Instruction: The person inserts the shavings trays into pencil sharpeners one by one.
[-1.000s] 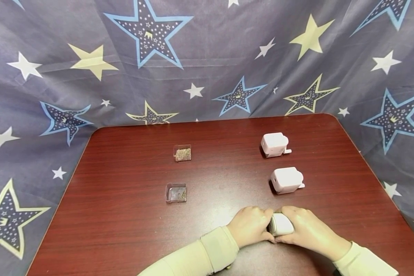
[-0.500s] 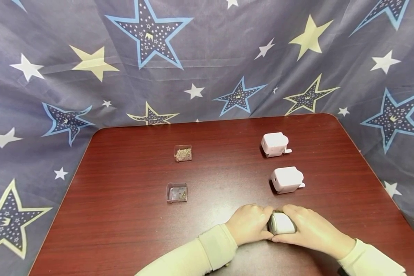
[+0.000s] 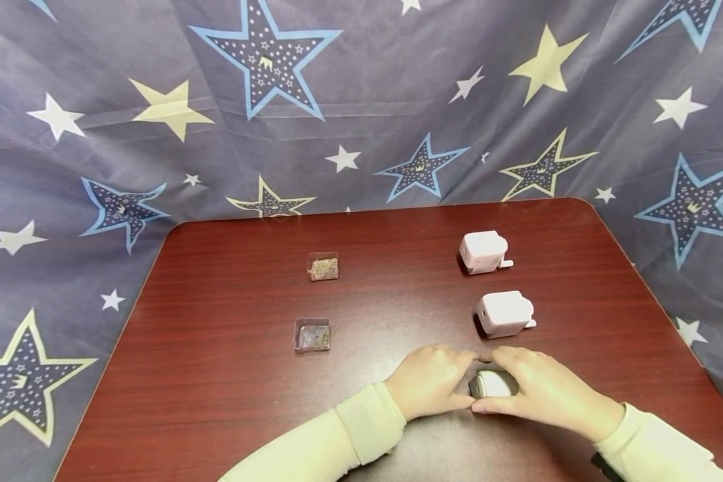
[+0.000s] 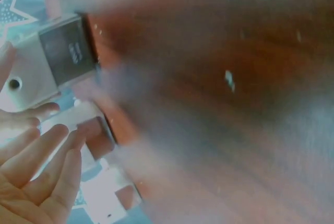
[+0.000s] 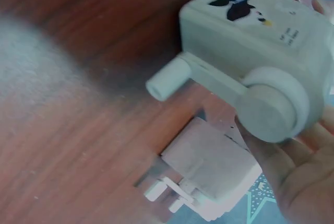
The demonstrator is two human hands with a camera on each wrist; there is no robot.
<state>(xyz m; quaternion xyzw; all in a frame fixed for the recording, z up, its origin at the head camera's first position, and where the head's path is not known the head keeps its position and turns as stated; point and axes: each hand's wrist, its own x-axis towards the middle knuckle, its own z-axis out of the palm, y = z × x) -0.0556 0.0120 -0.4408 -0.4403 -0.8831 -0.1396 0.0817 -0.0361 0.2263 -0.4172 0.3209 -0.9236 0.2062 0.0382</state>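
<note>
Hand-crank pencil sharpener, off-white plastic with penguin print point(image 5: 250, 31), sits between the hands. Progress, as judged: two small clear plastic trays point(image 3: 323, 256) point(image 3: 309, 336) are out, lying beyond and left of the left hand point(image 3: 430, 380), the farther one holding a heap of tan shavings point(image 3: 324, 270). Two pale pink boxy sharpeners point(image 3: 483, 252) point(image 3: 505, 314) stand beyond the right hand point(image 3: 548, 388). The central unit's dark rectangular panel point(image 4: 67, 51) looks like a drawer still fitted; removing it is presumably what is left. Pose: right hand grasps the body from its crank side, thumb nearest the wearer. Left hand is at the pencil-hole end, fingers extended, not wrapped around; thumb pressure cannot be told.
</note>
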